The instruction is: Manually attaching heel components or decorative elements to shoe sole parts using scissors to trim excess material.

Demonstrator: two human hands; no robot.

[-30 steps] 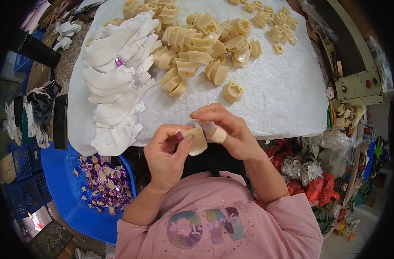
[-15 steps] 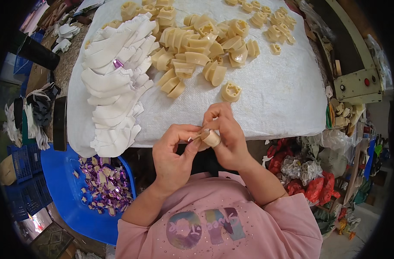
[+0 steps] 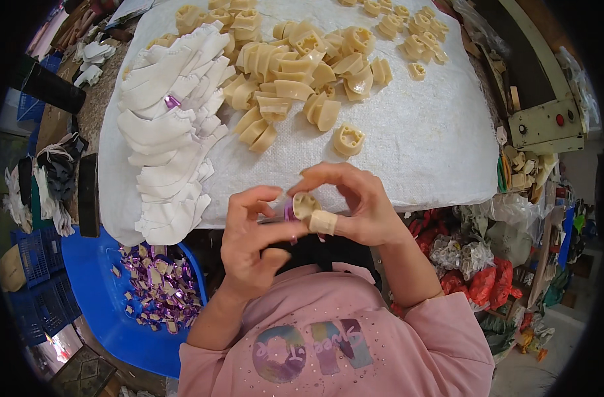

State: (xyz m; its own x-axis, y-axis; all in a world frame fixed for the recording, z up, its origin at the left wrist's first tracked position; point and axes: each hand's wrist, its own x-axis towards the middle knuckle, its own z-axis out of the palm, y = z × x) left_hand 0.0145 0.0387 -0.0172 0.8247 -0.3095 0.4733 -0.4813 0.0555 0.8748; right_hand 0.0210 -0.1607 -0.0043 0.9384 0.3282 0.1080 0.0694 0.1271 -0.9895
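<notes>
Over the table's near edge, my right hand (image 3: 365, 205) holds a small beige plastic shoe heel (image 3: 305, 204), its hollow studded end facing up, between thumb and fingers. Beige tape (image 3: 322, 222) wraps the thumb tip. Shiny purple material (image 3: 289, 212) runs along the heel's left side. My left hand (image 3: 249, 231) is open, fingers spread and slightly blurred; one finger reaches to the heel and seems to touch it. A single bare heel (image 3: 349, 139) stands just beyond my hands.
A heap of beige heels (image 3: 292, 69) covers the table's far middle, with smaller groups (image 3: 421, 41) at far right. Overlapping white cut pieces (image 3: 163, 139) lie on the left. Below stands a blue tub (image 3: 93, 284) of purple-covered pieces (image 3: 159, 284). Red bags (image 3: 482, 291) lie at right.
My left fingers have come off their pinch and spread apart. My right hand has turned the heel, so its hollow end and the purple side now show.
</notes>
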